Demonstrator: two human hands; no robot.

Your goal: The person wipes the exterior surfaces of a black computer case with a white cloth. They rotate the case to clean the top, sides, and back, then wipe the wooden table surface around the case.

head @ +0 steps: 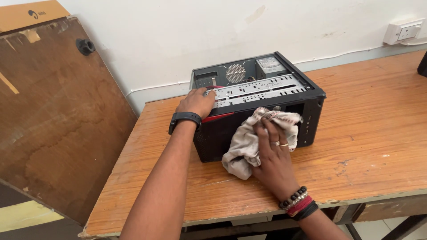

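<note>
Cloth (249, 144), pale and crumpled, is bunched in the grip of the right hand (273, 162), whose fingers clench it and press it flat against the dark front face of the computer case (267, 106). Part of the cloth hangs down to the tabletop (364, 133) just in front of the case, and its upper folds reach the top front edge of the case. Two rings show on the right fingers, and beaded and red bands sit on that wrist.

Left hand (195, 102) lies palm down on the top left corner of the case, fingers curled over the edge of the grey metal drive frame inside, steadying it; its grip is on the case rim, not on the cloth. A black watch (184, 119) wraps that wrist.

The case lies on its side with its panel off, showing the perforated metal frame, a round fan grille and a grey power supply box toward the back. It sits near the rear left part of the tabletop, close to the white wall (178, 44), well apart from the right edge.

A large brown board (58, 115) leans against the wall beyond the left edge of the tabletop. A white wall socket (404, 31) sits above the far right corner.
</note>
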